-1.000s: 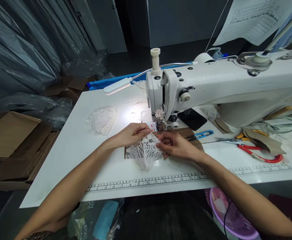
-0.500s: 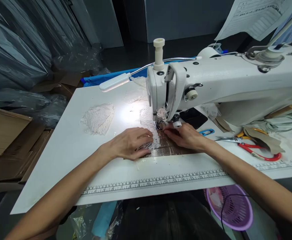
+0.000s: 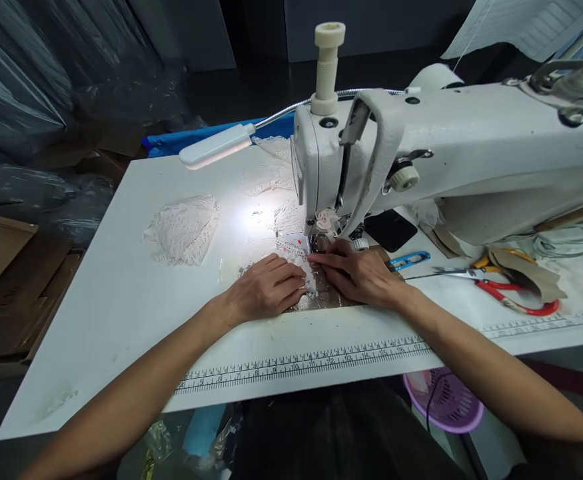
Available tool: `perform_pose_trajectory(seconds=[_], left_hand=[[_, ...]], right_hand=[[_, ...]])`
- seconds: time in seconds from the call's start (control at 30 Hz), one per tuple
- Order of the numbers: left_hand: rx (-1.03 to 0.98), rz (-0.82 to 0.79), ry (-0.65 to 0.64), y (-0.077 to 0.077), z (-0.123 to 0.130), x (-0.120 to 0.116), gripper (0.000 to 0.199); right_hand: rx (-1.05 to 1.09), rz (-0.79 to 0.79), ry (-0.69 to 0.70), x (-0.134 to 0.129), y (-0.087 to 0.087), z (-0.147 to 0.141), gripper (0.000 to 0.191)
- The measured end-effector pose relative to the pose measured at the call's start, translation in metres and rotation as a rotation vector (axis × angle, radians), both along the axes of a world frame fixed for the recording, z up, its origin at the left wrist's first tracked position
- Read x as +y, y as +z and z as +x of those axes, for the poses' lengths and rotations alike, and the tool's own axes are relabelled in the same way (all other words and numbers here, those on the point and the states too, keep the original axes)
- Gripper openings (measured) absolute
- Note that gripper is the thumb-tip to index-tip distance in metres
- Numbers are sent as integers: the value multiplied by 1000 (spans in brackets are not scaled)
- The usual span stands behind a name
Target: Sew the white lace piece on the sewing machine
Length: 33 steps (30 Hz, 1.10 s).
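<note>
Hands (image 3: 267, 288) palm-down, left over white lace (image 3: 309, 279), right curled at sewing machine (image 3: 441, 140), grip hard to tell

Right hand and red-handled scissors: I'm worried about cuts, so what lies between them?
The head view shows blue snips between the right hand and the red-handled scissors; a thin dark line there is too fine to identify.

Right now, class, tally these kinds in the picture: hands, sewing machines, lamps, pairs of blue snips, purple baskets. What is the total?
Left hand and right hand: 2
Sewing machine: 1
Lamp: 1
Blue snips: 1
Purple basket: 1
Total: 6
</note>
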State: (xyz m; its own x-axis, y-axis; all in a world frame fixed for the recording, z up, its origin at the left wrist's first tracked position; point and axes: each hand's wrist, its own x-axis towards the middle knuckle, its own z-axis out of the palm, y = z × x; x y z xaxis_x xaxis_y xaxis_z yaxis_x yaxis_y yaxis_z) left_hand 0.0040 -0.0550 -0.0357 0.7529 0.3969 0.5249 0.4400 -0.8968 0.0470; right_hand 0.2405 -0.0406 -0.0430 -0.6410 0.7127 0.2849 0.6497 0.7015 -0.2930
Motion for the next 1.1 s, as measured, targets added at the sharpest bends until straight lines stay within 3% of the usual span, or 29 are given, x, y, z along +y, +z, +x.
perform_pose_trajectory(seconds=[0.27,0.4,0.57,0.8,1.1], left_hand=[[-12,32,-28,2,1,0,3],[-16,15,-50,2,1,0,5],[-30,-21,-40,2,0,0,7],[-90,1,-33,2,0,2,13],[67,81,-34,9,4,-1,9]], right_hand=[[-173,31,-11,-8,6,-9,41],[-58,-61,-23,-7,7,-3,42],[103,-130,59,-3,6,8,40],[83,-88,85,-3,4,7,40],[51,-95,56,-4,5,5,40]])
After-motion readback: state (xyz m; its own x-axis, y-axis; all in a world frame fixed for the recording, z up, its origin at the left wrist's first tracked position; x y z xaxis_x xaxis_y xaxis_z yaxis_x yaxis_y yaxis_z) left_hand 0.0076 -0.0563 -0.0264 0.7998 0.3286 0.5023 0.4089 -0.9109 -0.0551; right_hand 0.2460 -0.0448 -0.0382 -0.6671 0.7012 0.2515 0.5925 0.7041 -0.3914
